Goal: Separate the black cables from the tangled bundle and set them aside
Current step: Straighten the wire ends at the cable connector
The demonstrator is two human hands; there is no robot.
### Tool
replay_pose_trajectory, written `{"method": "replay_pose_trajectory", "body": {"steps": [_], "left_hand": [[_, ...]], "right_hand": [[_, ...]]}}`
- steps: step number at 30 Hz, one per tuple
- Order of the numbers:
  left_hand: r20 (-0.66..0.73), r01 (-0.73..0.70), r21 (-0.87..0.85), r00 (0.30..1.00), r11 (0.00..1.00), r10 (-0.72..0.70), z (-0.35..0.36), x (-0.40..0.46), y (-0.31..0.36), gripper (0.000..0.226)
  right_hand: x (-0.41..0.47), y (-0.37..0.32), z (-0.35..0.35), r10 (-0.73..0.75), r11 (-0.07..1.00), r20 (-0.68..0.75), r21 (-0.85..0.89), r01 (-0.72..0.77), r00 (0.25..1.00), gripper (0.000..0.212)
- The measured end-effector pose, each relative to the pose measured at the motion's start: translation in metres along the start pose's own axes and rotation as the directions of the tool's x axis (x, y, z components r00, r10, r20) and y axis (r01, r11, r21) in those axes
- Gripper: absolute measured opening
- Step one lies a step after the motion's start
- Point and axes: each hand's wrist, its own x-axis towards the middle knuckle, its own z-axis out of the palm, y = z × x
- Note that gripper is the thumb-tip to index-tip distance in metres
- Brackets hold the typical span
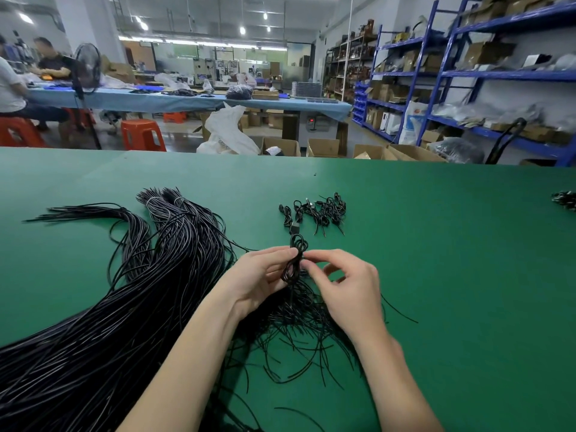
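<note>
Coiling was the step judged to be in hand: a single black cable [294, 260] had been gathered into a small looped hank and was held upright between both hands above the green table [436, 244]. The hank was gripped by the left hand [258, 275], its fingers curled round the lower part and the thumb pressed near the top. The upper part was pinched by the right hand [346, 282] between thumb and forefinger, while the other fingers were held loosely curled. Directly beneath the hands, a tangled bundle [299, 325] of thin loose cables was spread on the table. To the left, a large mass of long cables [124, 307] was laid out, with its far ends tied in bunches. Beyond the hands, a row of finished coils [314, 212] was set aside, near but apart from the held hank.

The next move was judged to call for the wrap to be closed snugly and the coil to be placed beside that row without the loops being let spring open.

No brand, label or legible writing could be made out on the cables or the table; the boxes on the blue shelves [498, 73] were too blurred for anything to be read.
</note>
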Motion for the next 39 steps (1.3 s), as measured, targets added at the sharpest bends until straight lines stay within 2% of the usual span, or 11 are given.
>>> {"method": "replay_pose_trajectory", "body": {"steps": [5,8,15,18,20,22,24,26,29,34,39], "left_hand": [[0.070,0.092,-0.012,0.993,0.996,-0.091,-0.002,-0.002,0.001,0.010],[0.097,0.054,0.082,0.993,0.995,-0.062,-0.002,-0.002,0.001,0.027],[0.118,-0.192,0.133,0.977,0.972,0.177,-0.004,-0.001,-0.006,0.033],[0.111,-0.426,0.307,0.904,0.851,0.413,-0.002,0.000,-0.009,0.029],[0.159,-0.518,0.343,0.854,0.784,0.495,-0.002,0.001,-0.012,0.022],[0.144,-0.513,0.372,0.855,0.774,0.498,-0.003,0.002,-0.014,0.019],[0.068,-0.407,0.302,0.911,0.862,0.407,-0.004,0.001,-0.013,0.021],[0.035,-0.233,0.125,0.972,0.964,0.231,-0.006,0.000,-0.011,0.028],[0.042,-0.069,-0.013,0.997,0.998,0.070,-0.009,0.001,-0.009,0.020],[0.023,0.071,-0.099,0.997,0.993,-0.069,-0.009,0.001,-0.009,0.006],[0.107,0.004,-0.066,0.994,0.998,0.003,-0.010,0.002,-0.011,0.023]], "right_hand": [[-0.002,0.008,-0.003,-0.122,0.992,-0.087,0.001,0.123,0.989,0.011],[-0.003,0.007,0.001,-0.116,0.992,-0.114,0.027,0.120,0.987,0.010],[-0.002,-0.007,0.009,0.285,0.928,-0.025,0.259,-0.270,0.958,0.022],[0.005,-0.016,0.009,0.624,0.357,0.336,0.681,-0.640,0.705,0.023],[0.007,-0.019,0.009,0.588,-0.181,0.646,0.691,-0.700,0.486,0.019],[0.004,-0.020,0.010,0.508,-0.386,0.755,0.630,-0.674,0.415,0.017],[0.002,-0.020,0.012,0.555,-0.184,0.694,0.640,-0.746,0.459,0.019],[0.003,-0.016,0.010,0.619,0.329,0.466,0.578,-0.747,0.633,0.013],[0.003,-0.006,0.004,0.363,0.868,0.213,0.278,-0.412,0.907,0.012],[0.003,-0.005,-0.007,0.097,0.993,0.137,0.049,-0.105,0.986,0.008],[0.005,-0.007,-0.010,0.124,0.986,0.070,0.107,-0.131,0.990,0.007]]}}
